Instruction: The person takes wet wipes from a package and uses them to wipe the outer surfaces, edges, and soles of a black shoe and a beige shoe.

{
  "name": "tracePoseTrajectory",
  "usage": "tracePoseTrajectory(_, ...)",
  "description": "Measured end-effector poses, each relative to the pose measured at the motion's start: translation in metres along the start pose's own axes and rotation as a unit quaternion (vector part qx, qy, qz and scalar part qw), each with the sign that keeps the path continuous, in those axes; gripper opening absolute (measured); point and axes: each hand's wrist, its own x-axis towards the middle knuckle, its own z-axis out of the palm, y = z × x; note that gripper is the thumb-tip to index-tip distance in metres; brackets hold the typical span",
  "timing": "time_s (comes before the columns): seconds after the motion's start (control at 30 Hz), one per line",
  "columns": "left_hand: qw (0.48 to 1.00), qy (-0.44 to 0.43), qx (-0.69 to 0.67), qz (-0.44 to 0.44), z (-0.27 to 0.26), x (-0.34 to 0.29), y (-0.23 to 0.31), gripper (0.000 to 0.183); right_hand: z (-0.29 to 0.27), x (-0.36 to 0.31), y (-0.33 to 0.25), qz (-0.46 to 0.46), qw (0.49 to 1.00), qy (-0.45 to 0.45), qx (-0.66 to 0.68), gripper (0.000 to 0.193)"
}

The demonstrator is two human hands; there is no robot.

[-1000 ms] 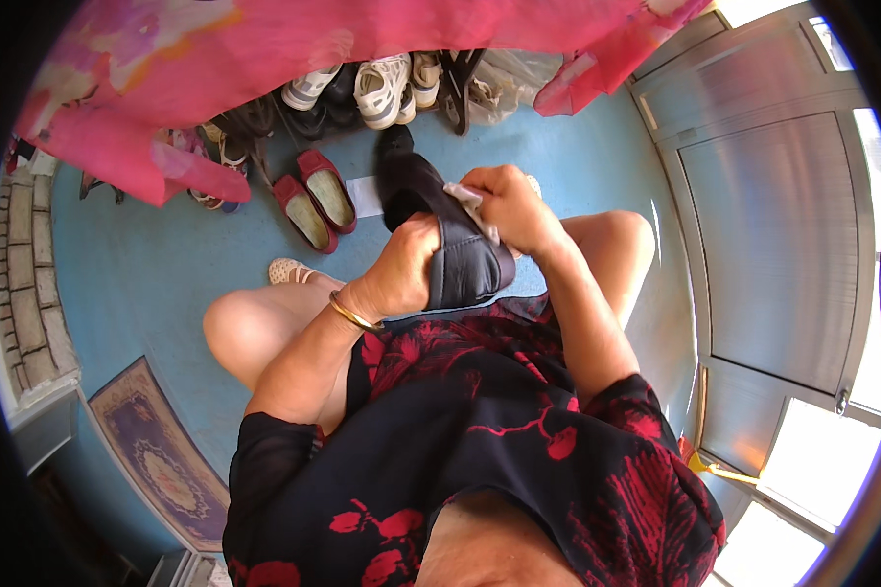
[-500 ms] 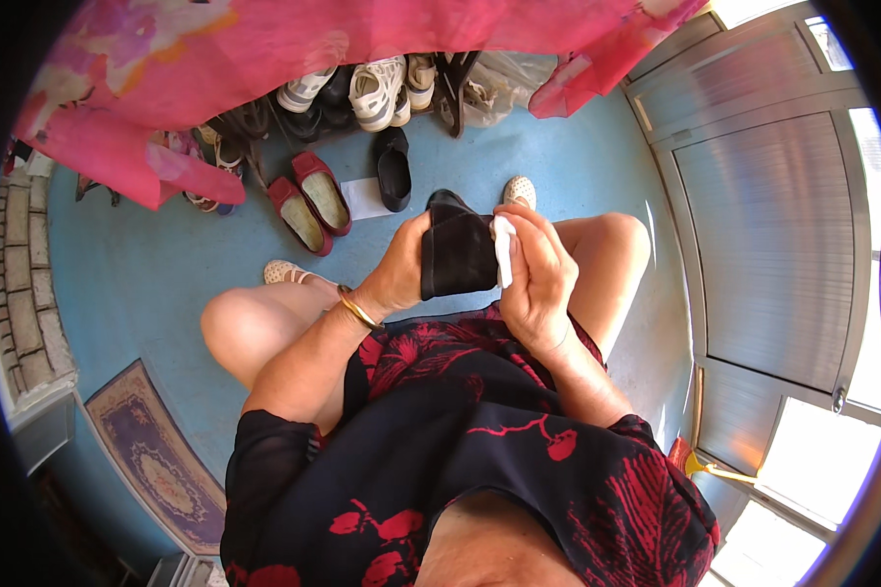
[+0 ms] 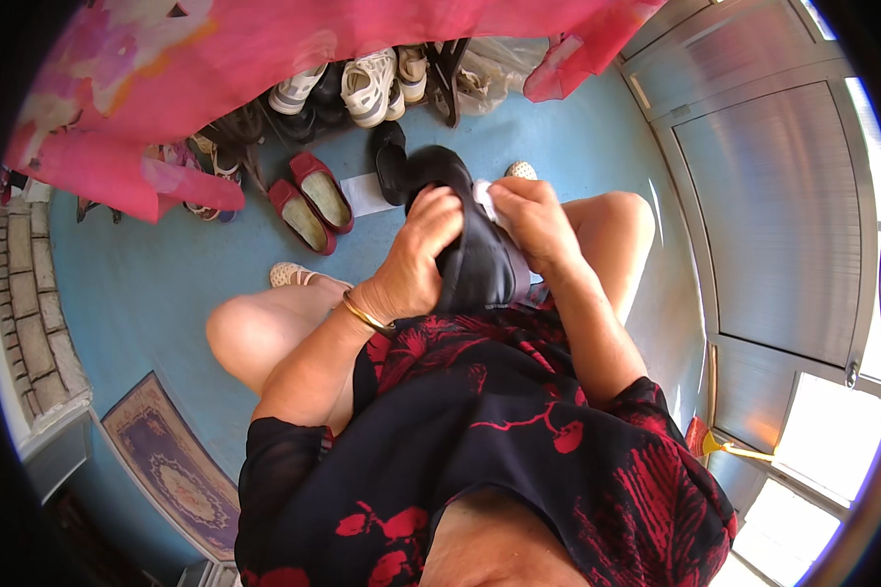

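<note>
A black shoe (image 3: 475, 269) is held up over my lap, its opening and side turned toward me. My left hand (image 3: 421, 245), with a gold bangle at the wrist, grips it with the fingers hooked into the opening. In my right hand (image 3: 535, 223) a white cloth (image 3: 484, 199) is pinched, pressed against the shoe's right edge. Most of the cloth is hidden under the fingers. A second black shoe (image 3: 390, 161) lies on the floor just beyond, by a flat white sheet (image 3: 364, 196).
Red slip-on shoes (image 3: 306, 203) stand on the blue floor (image 3: 181, 293) left of the sheet. White sneakers (image 3: 369, 88) fill a rack under a pink curtain (image 3: 264, 29). A patterned mat (image 3: 178, 470) lies at lower left; a panelled door (image 3: 778, 225) rises at right.
The shoe has turned from its flat dark underside to its opening and side. My left fingers have moved into the opening, and the cloth has shifted up and left along the edge.
</note>
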Motion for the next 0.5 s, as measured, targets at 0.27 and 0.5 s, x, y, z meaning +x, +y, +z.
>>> tracePoseTrajectory(0.27,0.924,0.008,-0.287,-0.251,0.017,0.002,0.013,0.033,-0.010,-0.056,0.001,-0.107,0.989,0.053,0.086,0.026)
tracePoseTrajectory(0.5,0.525,0.085,-0.691,-0.490,0.004,0.003,0.008,0.026,-0.002,-0.048,0.018,-0.199,0.976,0.085,-0.036,0.018)
